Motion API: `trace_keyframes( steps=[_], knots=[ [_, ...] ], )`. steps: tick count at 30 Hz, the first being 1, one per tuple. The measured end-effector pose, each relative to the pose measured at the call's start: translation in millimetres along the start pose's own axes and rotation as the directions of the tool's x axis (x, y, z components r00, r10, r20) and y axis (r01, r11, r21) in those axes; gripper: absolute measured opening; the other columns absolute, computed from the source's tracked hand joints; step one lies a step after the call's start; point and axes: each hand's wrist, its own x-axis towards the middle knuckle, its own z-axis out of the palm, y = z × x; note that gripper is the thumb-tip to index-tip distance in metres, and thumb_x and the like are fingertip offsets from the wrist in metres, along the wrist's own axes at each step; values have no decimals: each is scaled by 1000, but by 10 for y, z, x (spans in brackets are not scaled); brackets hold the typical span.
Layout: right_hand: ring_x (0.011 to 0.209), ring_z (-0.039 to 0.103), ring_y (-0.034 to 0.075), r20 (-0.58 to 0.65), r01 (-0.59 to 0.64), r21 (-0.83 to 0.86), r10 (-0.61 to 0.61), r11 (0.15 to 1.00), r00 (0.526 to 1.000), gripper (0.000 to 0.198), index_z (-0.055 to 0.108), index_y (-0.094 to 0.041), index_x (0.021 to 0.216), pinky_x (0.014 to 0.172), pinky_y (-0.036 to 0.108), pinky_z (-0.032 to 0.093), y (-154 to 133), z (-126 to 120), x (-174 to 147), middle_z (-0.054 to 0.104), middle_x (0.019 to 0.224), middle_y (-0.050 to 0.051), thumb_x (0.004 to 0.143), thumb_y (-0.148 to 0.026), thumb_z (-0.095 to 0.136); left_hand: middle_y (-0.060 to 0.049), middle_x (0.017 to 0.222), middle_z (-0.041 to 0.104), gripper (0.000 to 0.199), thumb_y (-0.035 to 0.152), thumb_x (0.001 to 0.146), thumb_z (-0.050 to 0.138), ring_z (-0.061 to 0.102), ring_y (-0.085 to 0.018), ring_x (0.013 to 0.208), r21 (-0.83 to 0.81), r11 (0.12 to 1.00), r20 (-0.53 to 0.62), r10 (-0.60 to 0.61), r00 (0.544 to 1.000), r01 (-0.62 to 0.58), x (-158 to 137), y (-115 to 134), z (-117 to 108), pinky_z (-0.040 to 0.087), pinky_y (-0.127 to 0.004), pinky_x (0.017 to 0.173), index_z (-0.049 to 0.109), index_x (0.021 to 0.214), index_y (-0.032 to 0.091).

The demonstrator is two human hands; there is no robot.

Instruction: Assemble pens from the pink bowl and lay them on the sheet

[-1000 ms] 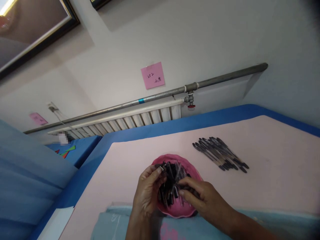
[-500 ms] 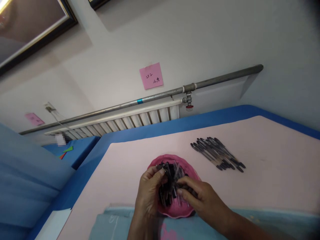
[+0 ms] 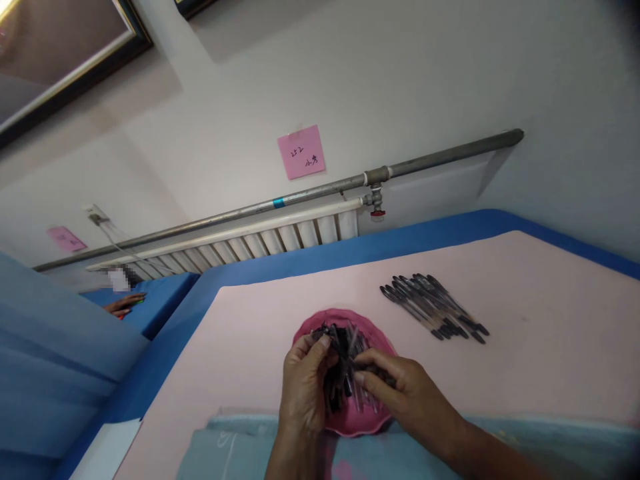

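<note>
A pink scalloped bowl point(image 3: 367, 323) full of loose pen parts point(image 3: 353, 393), clear tubes and black pieces, stands near the table's front edge. Over its left side, my left hand point(image 3: 305, 383) pinches a small dark pen part between thumb and forefinger; its exact shape is hard to make out. Opposite it, my right hand point(image 3: 400, 390) has thumb and forefinger closed on another dark pen part, mostly hidden by the fingers. Both hands are close together above the bowl. Beyond my right hand, a bundle of capped black pens point(image 3: 434, 308) lies slantwise on the pink tabletop.
A pink sheet point(image 3: 260, 333) covers the blue table. Light blue cloth point(image 3: 225, 443) lies along the near edge. At left are a white paper point(image 3: 107, 450), a blue curtain point(image 3: 45, 360) and another person's hand point(image 3: 123, 304) on a second blue table. A radiator point(image 3: 280, 240) lines the wall.
Another person's hand has come onto the far left blue table, over the coloured pieces. My left wrist has shifted slightly right; both my hands keep their pinch above the bowl.
</note>
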Motion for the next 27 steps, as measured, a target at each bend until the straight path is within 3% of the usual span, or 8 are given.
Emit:
trace_keyframes(
  steps=[16,21,27],
  knots=[
    [68,61,18,67,43,10,-43,999,997,17,64,-21,85,62,28,47,24,-31,-2,66,72,0,83,-29,48,-1,71,67,20,27,63,76,59,-9,61,12,999,124,-31,992,30,-34,8,40,45,-19,59,65,75,14],
    [66,61,17,74,29,-5,-28,1000,997,13,64,-22,84,60,28,46,23,-19,-10,67,72,0,81,-24,51,0,62,64,19,24,63,75,58,-10,57,4,1000,140,-27,990,27,-41,-11,35,45,-21,58,60,66,15],
    [69,62,18,60,54,14,-55,998,997,14,62,-22,82,63,29,47,34,-23,7,67,73,1,83,-27,49,-5,82,68,25,22,63,75,63,-14,75,-42,996,151,-77,985,84,-27,-12,31,49,-24,68,66,85,13]
  ],
)
